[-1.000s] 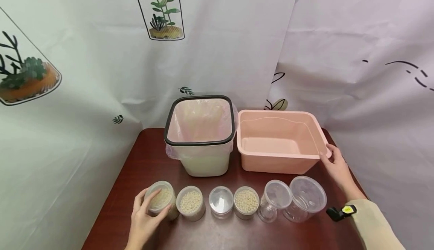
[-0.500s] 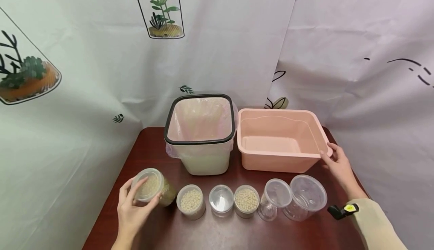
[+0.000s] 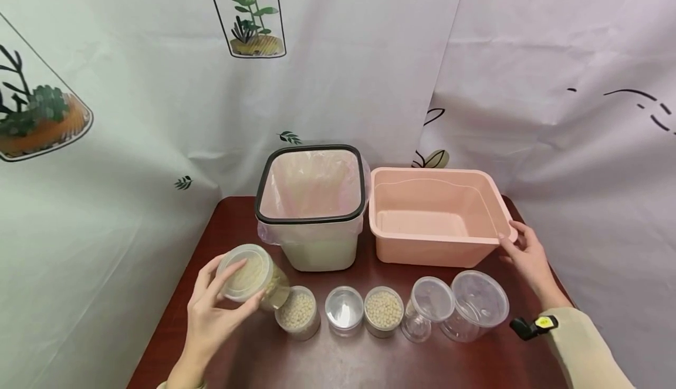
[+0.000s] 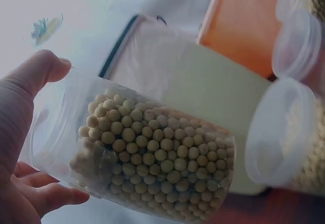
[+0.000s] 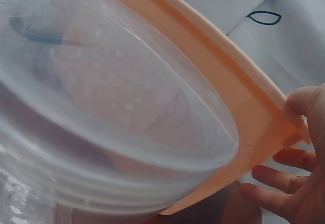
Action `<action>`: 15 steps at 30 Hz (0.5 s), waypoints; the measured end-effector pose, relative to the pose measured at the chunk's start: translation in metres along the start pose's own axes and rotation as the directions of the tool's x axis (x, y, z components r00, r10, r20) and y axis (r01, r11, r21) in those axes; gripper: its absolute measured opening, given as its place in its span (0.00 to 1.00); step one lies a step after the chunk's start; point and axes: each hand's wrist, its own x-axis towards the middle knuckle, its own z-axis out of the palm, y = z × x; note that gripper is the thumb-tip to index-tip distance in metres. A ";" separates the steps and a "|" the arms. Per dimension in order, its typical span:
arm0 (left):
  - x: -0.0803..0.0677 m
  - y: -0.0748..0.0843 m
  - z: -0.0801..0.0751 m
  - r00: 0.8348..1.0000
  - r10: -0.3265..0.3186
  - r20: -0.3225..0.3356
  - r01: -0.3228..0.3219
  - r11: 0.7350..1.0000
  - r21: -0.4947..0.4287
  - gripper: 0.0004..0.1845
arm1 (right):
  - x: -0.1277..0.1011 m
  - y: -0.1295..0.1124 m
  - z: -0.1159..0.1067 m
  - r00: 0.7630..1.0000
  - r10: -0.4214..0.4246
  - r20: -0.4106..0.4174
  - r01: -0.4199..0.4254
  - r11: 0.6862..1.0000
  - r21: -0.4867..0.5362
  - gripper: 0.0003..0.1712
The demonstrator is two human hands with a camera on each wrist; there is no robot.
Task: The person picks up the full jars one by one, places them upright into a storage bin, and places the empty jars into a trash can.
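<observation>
My left hand (image 3: 211,310) grips a clear, lidded plastic jar (image 3: 276,290) around its top end. It is tilted, with its lid toward me, and its base overlaps the back of the nearest bean jar in the head view. Pale round soybeans (image 4: 162,155) fill its lower part in the left wrist view. Over on the right, my right hand (image 3: 530,263) holds the front right rim corner of a pink plastic basin (image 3: 438,251). In the right wrist view, the fingers (image 5: 277,178) lie below the rim.
A lined bin (image 3: 319,251) with a black rim stands left of the basin. In front runs a row: a bean jar (image 3: 298,321), a clear jar (image 3: 344,314), another bean jar (image 3: 384,313), then two clear lidded containers, one narrow (image 3: 430,304), one wide (image 3: 477,304).
The left hand has lifted and tilted the soybean jar, first leftward, then up and back to the right. The right hand keeps its place on the basin corner.
</observation>
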 end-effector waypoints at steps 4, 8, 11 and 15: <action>0.011 0.013 0.007 0.999 0.047 0.022 -0.047 0.999 0.003 0.26 | -0.002 -0.006 0.001 1.000 -0.008 -0.003 0.008 1.000 0.001 0.39; 0.017 0.019 0.016 0.994 0.106 0.023 -0.106 0.994 -0.007 0.24 | 0.003 0.008 0.000 1.000 -0.003 -0.021 0.003 1.000 -0.016 0.38; 0.020 0.022 0.023 0.990 0.140 0.026 -0.140 0.990 -0.025 0.24 | 0.007 0.020 -0.001 0.999 -0.011 -0.030 0.010 1.000 -0.026 0.38; 0.024 0.026 0.034 0.986 0.164 0.042 -0.161 0.985 -0.055 0.24 | 0.004 0.013 0.000 0.999 -0.030 -0.042 0.030 0.999 -0.012 0.38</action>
